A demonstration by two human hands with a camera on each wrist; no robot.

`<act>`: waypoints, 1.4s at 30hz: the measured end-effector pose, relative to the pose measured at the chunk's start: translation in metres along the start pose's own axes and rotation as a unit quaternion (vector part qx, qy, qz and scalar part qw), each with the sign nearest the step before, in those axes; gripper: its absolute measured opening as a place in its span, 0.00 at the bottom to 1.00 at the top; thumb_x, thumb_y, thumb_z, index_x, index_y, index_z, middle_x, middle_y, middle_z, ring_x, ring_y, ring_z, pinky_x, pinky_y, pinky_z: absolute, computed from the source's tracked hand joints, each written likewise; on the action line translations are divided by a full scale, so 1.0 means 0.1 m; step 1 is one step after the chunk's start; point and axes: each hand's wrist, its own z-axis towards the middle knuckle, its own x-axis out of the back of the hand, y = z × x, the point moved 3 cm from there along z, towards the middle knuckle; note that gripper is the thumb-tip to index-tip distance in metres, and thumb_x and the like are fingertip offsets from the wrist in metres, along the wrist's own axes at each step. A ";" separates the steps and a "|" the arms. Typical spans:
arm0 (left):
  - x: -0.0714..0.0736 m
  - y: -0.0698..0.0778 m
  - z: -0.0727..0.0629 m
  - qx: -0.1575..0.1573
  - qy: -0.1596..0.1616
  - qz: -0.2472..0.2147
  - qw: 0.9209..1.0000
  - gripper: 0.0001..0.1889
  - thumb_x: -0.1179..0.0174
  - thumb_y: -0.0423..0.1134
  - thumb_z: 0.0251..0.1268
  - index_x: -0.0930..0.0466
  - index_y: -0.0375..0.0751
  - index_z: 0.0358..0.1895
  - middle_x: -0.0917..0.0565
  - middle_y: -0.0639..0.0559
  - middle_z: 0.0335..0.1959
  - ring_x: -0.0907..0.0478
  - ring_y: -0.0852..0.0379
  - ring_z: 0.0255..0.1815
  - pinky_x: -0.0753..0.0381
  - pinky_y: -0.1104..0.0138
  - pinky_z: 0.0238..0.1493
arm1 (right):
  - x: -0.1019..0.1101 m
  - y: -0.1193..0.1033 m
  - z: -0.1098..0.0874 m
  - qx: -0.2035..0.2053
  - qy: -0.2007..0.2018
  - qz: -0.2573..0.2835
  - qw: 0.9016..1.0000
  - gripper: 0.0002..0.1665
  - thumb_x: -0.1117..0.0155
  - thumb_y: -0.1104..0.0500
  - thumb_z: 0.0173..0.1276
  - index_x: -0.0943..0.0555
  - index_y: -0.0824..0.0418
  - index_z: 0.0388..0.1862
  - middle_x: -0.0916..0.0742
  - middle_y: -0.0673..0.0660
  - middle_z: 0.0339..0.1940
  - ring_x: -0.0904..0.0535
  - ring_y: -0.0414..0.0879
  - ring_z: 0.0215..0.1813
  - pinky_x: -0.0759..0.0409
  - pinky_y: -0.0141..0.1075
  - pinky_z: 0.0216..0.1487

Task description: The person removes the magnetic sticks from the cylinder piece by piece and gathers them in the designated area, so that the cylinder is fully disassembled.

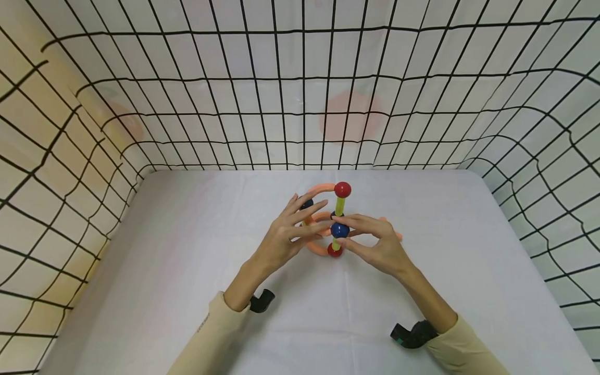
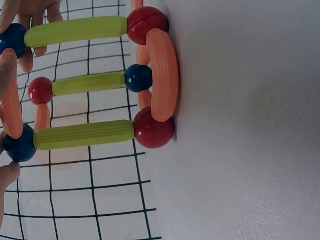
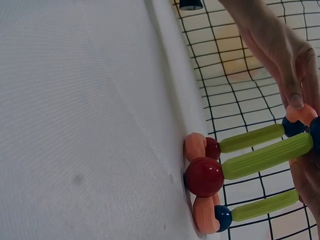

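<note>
Both hands are on a building-toy frame of balls and sticks. Upright green sticks (image 2: 85, 135) link a lower ring, with red balls (image 3: 204, 177) and a curved orange stick (image 2: 165, 75), to an upper ring. My right hand (image 1: 382, 247) pinches a blue ball (image 1: 339, 230) at the top between thumb and fingers. My left hand (image 1: 281, 232) grips the upper curved orange stick (image 2: 11, 100) beside a second blue ball (image 2: 20, 146), its other fingers spread over the frame. At the back, a red ball (image 1: 342, 189) tops another green stick (image 1: 339, 205). Fingers hide part of the upper ring.
A loose-looking orange piece (image 1: 397, 236) shows beyond the right hand. The frame stands on a white table (image 1: 187, 250). Black wire mesh (image 1: 300, 78) encloses the back and sides. Black cameras (image 1: 414, 334) hang under both wrists.
</note>
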 end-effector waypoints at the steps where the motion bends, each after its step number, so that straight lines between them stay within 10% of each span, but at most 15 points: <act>1: 0.00 0.00 0.00 -0.002 0.000 -0.001 1.000 0.19 0.24 0.30 0.54 0.09 0.42 0.52 0.16 0.40 0.65 0.31 0.34 0.76 0.40 0.37 0.79 | 0.00 0.00 0.00 -0.001 0.000 0.001 1.000 0.34 0.24 0.76 0.56 0.16 0.63 0.63 0.10 0.62 0.56 0.12 0.36 0.54 0.13 0.31 0.53; 42: 0.02 -0.05 0.06 -0.014 -0.014 0.039 0.999 0.19 0.25 0.30 0.56 0.09 0.44 0.53 0.14 0.43 0.62 0.27 0.37 0.74 0.37 0.43 0.79 | -0.02 0.05 0.01 -0.034 0.021 -0.004 0.999 0.32 0.27 0.79 0.57 0.16 0.63 0.62 0.10 0.61 0.55 0.15 0.33 0.56 0.15 0.26 0.56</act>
